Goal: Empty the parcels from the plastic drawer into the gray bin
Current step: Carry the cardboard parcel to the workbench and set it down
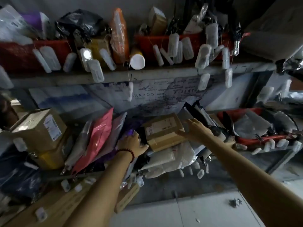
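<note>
A brown cardboard parcel (164,131) lies tilted on a heap of white plastic mailers (172,159) on the lower shelf, at the middle of the view. My left hand (133,144) rests against its left end, thumb along the box's lower left corner, a red bead bracelet on the wrist. My right hand (192,128) lies on the box's right end with fingers spread and straight. Neither a plastic drawer nor a gray bin can be made out.
Pink, grey and purple mailers (96,140) stand upright left of the box. A larger cardboard box (39,126) sits at far left. Red baskets (255,126) full of parcels sit at right and on the upper shelf (114,76), with white tags hanging. Pale floor (205,213) lies below.
</note>
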A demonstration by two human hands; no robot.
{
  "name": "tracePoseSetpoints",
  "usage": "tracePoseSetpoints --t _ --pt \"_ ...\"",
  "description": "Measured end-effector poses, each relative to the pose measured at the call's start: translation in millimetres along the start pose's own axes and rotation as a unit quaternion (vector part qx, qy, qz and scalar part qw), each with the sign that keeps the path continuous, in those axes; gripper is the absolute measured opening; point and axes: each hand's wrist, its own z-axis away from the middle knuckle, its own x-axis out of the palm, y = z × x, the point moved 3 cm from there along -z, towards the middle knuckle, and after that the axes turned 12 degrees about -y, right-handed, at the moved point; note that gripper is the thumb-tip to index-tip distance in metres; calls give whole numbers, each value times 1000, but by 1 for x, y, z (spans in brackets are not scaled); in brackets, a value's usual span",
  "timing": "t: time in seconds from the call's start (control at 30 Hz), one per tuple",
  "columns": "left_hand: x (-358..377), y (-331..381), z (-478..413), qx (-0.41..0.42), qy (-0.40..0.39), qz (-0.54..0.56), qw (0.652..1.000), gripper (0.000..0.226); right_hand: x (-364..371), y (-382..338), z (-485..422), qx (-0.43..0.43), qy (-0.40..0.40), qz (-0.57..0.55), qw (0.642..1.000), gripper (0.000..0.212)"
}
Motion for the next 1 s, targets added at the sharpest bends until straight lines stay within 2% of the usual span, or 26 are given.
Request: tracePoseSetpoints --t 0.17,0.3,0.4,0.63,0.83,1.0 --pt "0 -13 -42 -2 -35 -62 997 82 18 4 -49 65 -18 -15 998 82" --pt "-8 -4 -73 6 -21 -160 987 85 33 8 -77 92 -42 -31 994 84" --pt "-4 4 -90 0 -20 -189 982 86 40 15 -92 118 -55 -40 991 87" --pt "13 11 -111 -19 -109 -149 983 102 55 28 -111 141 -75 -114 981 88" --pt "10 26 -112 7 -90 -104 991 107 56 20 -117 126 -63 -174 975 81" --pt "2 30 -114 -53 -150 -112 981 128 66 12 -117 140 -71 -190 969 74"
